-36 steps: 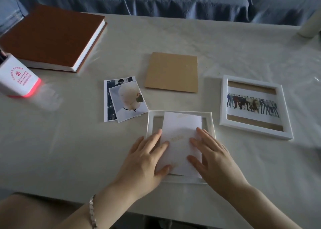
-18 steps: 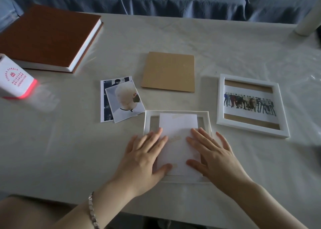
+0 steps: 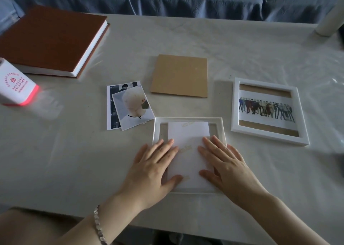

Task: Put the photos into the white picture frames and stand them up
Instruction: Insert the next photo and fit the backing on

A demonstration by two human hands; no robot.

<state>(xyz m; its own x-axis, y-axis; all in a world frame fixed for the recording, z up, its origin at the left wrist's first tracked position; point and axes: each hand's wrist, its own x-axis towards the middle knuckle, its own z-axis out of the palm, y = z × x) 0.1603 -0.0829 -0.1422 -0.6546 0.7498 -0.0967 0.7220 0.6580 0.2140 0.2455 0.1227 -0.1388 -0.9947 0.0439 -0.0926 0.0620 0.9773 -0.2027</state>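
A white-backed photo [image 3: 189,148] lies face down inside the near white frame [image 3: 188,118], its long axis running away from the person. The left hand [image 3: 152,172] and right hand [image 3: 227,168] press flat on it, fingers spread, gripping nothing. A 2nd frame [image 3: 236,103], already filled, lies flat to the right; 2 loose photos [image 3: 130,107] and a brown backing board [image 3: 179,75] sit just beyond, with bare table [image 3: 55,151] to the left.

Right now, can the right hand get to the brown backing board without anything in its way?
Probably yes. The right hand lies flat on the face-down photo in the open frame; the brown backing board lies just beyond on bare table, uncovered.
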